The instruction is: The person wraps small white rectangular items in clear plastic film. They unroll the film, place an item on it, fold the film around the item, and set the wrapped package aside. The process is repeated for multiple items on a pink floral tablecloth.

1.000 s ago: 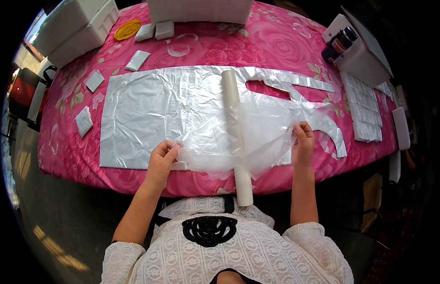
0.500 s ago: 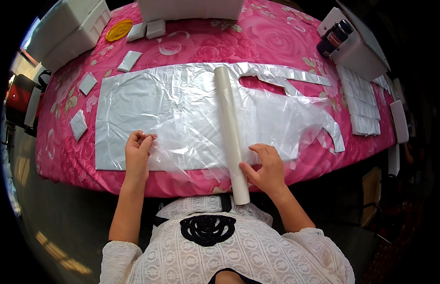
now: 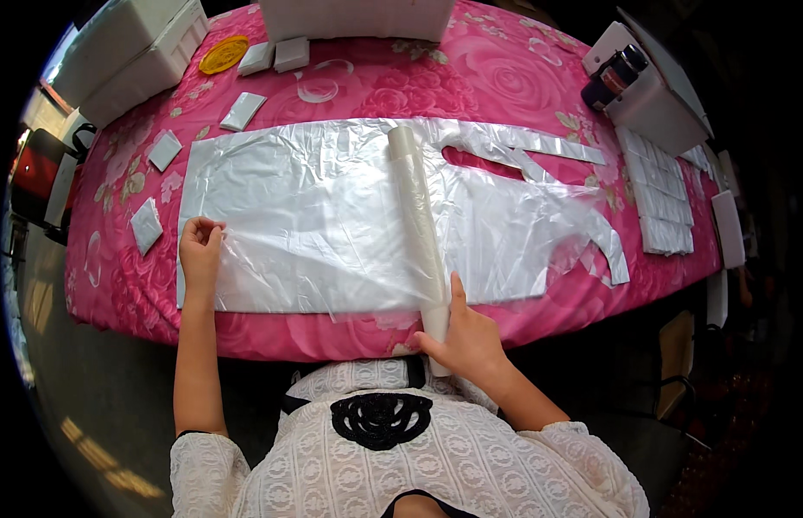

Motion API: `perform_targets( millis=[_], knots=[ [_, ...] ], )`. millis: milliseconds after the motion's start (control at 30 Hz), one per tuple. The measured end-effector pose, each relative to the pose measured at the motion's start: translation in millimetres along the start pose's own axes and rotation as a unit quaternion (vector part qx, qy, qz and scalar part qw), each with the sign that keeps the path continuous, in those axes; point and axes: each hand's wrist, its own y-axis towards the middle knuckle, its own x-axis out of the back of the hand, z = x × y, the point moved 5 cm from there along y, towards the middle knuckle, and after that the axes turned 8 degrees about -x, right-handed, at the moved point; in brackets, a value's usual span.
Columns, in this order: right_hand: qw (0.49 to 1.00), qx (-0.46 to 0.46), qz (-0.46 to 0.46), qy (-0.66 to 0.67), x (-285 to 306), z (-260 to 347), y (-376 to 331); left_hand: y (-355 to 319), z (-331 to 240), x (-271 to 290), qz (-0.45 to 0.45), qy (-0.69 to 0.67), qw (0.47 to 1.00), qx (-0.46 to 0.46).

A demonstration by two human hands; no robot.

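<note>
A clear plastic film roll (image 3: 414, 194) lies lengthwise across a flat silvery-white plastic apron (image 3: 514, 242) with cut-out straps at its right end. From the roll, a thin clear film sheet (image 3: 306, 246) spreads leftward over the white plastic. My left hand (image 3: 200, 255) pinches the film's left end between thumb and fingers, near the left edge of the white plastic. At the roll's near end, my right hand (image 3: 468, 337) rests with its thumb across the roll and its index finger stretched along the right side. Its other fingers are mostly hidden.
Folded white packets (image 3: 166, 151) lie left and far left on the pink floral tablecloth (image 3: 376, 86), near a yellow ring-shaped item (image 3: 224, 55). White foam boxes (image 3: 151, 73) stand behind. At right are a dark bottle (image 3: 614, 78) and stacked plastic packets (image 3: 656, 190).
My left hand has moved left and slightly away from me, drawing the film out flatter. My right hand has shifted toward me, onto the roll's near end.
</note>
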Motion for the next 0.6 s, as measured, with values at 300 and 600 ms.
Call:
perform_targets(
  millis=[300, 600],
  knots=[
    [1.0, -0.019, 0.02, 0.009, -4, 5, 2, -44, -151, -76, 0.025, 0.288, 0.85, -0.44],
    [0.999, 0.003, 0.004, 0.033, -3, 5, -1, -135, -95, -223, 0.387, 0.224, 0.825, -0.345]
  ],
)
